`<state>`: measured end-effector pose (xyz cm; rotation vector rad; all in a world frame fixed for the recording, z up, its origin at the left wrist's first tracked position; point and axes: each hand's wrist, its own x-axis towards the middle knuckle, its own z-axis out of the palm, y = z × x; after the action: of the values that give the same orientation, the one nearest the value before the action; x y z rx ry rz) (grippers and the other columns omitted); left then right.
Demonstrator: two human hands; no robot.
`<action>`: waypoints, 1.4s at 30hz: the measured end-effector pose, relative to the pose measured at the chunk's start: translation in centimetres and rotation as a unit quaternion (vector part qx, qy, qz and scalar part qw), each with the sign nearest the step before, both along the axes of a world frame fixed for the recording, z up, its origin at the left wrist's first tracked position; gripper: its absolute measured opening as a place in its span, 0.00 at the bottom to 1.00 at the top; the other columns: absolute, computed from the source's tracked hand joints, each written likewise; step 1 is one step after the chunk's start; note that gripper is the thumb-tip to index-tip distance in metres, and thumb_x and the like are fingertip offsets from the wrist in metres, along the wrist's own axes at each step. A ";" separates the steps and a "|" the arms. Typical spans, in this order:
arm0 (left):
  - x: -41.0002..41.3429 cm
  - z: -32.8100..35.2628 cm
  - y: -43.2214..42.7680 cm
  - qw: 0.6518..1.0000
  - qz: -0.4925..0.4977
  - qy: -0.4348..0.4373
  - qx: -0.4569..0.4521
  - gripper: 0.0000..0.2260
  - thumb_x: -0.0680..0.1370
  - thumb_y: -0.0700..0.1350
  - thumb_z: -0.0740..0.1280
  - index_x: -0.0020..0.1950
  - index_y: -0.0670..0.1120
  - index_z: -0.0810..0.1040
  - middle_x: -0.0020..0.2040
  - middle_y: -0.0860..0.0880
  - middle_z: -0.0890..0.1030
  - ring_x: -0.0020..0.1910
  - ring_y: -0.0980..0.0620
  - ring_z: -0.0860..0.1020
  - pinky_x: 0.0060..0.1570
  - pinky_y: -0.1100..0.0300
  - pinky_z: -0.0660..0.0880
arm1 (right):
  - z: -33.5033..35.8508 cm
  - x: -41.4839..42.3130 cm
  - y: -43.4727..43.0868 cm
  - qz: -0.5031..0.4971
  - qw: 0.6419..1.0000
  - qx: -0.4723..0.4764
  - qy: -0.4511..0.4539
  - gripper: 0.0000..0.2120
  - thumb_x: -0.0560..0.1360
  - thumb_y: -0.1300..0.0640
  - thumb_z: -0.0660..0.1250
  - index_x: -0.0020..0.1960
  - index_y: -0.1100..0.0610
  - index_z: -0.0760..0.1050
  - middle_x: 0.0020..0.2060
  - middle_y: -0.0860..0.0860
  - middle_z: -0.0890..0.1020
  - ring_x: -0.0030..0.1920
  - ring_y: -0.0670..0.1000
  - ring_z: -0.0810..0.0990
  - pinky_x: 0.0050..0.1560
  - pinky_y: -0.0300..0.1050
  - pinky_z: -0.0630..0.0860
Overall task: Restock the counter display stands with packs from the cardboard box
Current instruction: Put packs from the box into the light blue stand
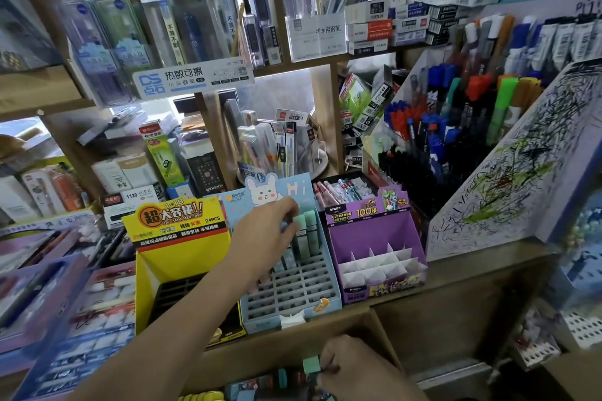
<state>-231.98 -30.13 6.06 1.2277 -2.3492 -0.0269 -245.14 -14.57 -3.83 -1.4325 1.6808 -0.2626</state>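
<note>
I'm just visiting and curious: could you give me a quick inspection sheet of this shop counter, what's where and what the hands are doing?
Surface: wooden counter, crowded with display stands.
Job's things: blue stand has mostly empty slots, with a few green packs upright at its back; yellow stand and purple stand flank it, both showing empty slots.
Clutter: further packs below the counter edge.
Hands: left hand pinches the green packs' tops; right hand holds a single green pack low down.
Cables: nothing seen.
Surroundings: shelves of pens; marker rack at right.
</note>
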 end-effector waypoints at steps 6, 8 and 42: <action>0.1 -0.3 -0.2 0.999 0.007 -0.031 -0.028 0.03 0.79 0.49 0.68 0.52 0.53 0.79 0.50 0.53 0.83 0.48 0.49 0.81 0.43 0.54 0.78 | -0.5 -0.1 -0.3 0.002 1.000 -0.004 0.000 0.11 0.80 0.53 0.69 0.61 0.54 0.78 0.60 0.49 0.79 0.62 0.49 0.78 0.71 0.47 0.71; 0.0 -0.4 -0.2 0.998 0.012 -0.040 -0.040 0.03 0.80 0.49 0.67 0.51 0.52 0.79 0.48 0.53 0.81 0.46 0.49 0.80 0.39 0.56 0.75 | -0.7 0.0 -0.5 0.004 1.000 0.001 0.002 0.11 0.79 0.53 0.69 0.61 0.54 0.78 0.60 0.49 0.80 0.62 0.49 0.78 0.71 0.47 0.71; 16.2 -12.0 16.9 0.916 0.153 0.020 0.371 0.12 0.74 0.47 0.71 0.56 0.56 0.79 0.48 0.57 0.80 0.50 0.54 0.79 0.54 0.58 0.76 | -4.5 2.0 0.2 0.053 0.995 -0.082 -0.014 0.06 0.77 0.57 0.74 0.49 0.46 0.79 0.40 0.47 0.85 0.41 0.43 0.83 0.41 0.40 0.80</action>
<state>-215.82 -13.24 -5.98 1.9001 -2.1297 -0.8998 -243.13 -14.38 -8.35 -1.6258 1.5834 -0.3660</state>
